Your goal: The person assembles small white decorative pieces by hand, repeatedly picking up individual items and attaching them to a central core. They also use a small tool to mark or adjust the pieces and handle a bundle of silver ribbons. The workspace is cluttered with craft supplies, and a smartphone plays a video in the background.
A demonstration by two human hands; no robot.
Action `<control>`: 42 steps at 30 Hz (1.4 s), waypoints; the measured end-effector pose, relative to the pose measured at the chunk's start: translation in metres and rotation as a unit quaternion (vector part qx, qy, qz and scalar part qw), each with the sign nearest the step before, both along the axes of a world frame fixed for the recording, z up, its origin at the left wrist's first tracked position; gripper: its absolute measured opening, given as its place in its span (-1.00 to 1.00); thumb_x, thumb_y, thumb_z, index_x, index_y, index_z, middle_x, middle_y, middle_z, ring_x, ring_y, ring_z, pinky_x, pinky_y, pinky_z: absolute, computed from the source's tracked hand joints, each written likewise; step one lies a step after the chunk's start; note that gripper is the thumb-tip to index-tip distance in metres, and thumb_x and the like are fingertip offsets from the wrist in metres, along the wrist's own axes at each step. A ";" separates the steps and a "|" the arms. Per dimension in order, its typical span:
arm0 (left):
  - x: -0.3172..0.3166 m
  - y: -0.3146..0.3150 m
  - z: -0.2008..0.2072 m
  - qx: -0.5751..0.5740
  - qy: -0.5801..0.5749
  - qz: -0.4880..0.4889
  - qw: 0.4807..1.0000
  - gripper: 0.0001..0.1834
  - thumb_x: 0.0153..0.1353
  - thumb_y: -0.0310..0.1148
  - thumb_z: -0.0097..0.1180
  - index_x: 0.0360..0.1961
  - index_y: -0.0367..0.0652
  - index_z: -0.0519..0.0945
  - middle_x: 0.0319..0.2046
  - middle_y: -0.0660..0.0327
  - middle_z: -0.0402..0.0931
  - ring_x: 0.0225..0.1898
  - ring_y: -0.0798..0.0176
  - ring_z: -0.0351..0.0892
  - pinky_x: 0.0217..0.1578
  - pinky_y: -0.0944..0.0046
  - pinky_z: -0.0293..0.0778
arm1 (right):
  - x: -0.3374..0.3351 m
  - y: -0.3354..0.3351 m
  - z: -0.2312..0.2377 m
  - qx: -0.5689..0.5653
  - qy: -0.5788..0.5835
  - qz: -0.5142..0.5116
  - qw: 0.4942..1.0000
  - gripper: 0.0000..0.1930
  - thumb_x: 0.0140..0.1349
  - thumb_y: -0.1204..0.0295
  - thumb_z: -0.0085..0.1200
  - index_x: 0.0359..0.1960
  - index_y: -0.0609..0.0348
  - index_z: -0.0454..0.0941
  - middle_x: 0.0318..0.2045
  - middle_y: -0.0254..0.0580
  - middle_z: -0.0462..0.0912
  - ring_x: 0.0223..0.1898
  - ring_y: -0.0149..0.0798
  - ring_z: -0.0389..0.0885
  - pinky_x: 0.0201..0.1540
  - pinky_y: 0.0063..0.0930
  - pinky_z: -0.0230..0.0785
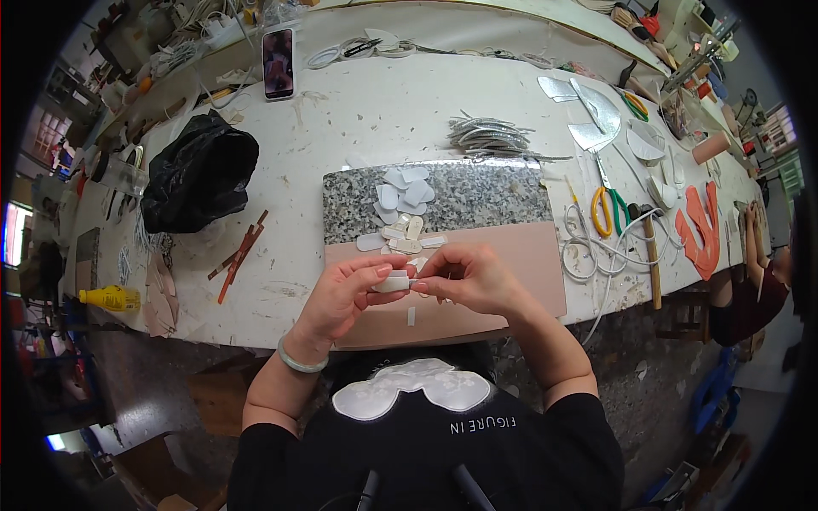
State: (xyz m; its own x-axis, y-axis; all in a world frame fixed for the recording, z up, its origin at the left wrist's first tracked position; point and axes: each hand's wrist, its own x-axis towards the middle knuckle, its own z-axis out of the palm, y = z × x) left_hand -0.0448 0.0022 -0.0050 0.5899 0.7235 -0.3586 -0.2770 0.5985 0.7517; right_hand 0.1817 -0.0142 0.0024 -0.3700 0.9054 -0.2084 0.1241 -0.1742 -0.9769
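My left hand (349, 294) and my right hand (467, 277) meet over a pink sheet (528, 264) at the table's front edge. Together they pinch a small white oval piece (394, 284) between thumbs and fingertips. Just beyond the hands lie several similar pale oval pieces (403, 234), and more white ones (402, 192) are heaped on a speckled granite slab (486, 200). A pale green bangle (298, 362) circles my left wrist.
A black plastic bag (198, 175) sits at the left, reddish strips (239, 254) beside it. Silver strips (490, 136) lie behind the slab. Yellow-handled scissors (607, 209), a hammer (652, 255), white cord and orange cutouts (703, 230) lie right. A phone (279, 61) stands far back.
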 end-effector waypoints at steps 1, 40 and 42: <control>0.000 -0.001 0.001 0.007 0.010 0.000 1.000 -0.65 0.33 -0.41 -0.02 0.07 -0.40 0.46 -0.04 0.01 0.54 -0.03 0.20 0.58 0.02 0.24 0.54 | 0.000 0.000 0.000 0.003 -0.003 -0.001 1.000 -0.84 0.13 0.45 0.27 -0.35 0.30 0.62 -0.53 -0.28 0.64 -0.52 -0.51 0.56 -0.48 -0.61 0.42; -0.006 -0.009 -0.007 0.156 0.133 -0.046 0.978 -0.75 0.30 -0.45 0.06 -0.07 -0.39 0.56 -0.27 0.12 0.64 -0.24 0.34 0.65 -0.20 0.41 0.58 | -0.010 -0.002 -0.008 0.161 -0.113 0.024 0.980 -0.89 0.08 0.52 0.29 -0.42 0.26 0.60 -0.53 -0.25 0.63 -0.51 -0.48 0.59 -0.48 -0.60 0.42; -0.006 -0.012 -0.004 0.170 0.143 -0.037 0.974 -0.77 0.30 -0.46 0.06 -0.09 -0.39 0.57 -0.29 0.11 0.64 -0.25 0.34 0.66 -0.21 0.41 0.58 | -0.011 -0.001 -0.008 0.163 -0.115 0.026 0.979 -0.88 0.07 0.50 0.30 -0.41 0.25 0.61 -0.53 -0.25 0.62 -0.51 -0.48 0.59 -0.47 -0.59 0.42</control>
State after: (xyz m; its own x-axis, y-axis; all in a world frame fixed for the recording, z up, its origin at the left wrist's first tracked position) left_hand -0.0507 -0.0097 -0.0087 0.5564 0.7884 -0.2625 0.0076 0.3110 0.9504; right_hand 0.1704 -0.0156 -0.0057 -0.3955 0.9184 0.0059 0.3477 0.1557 -0.9246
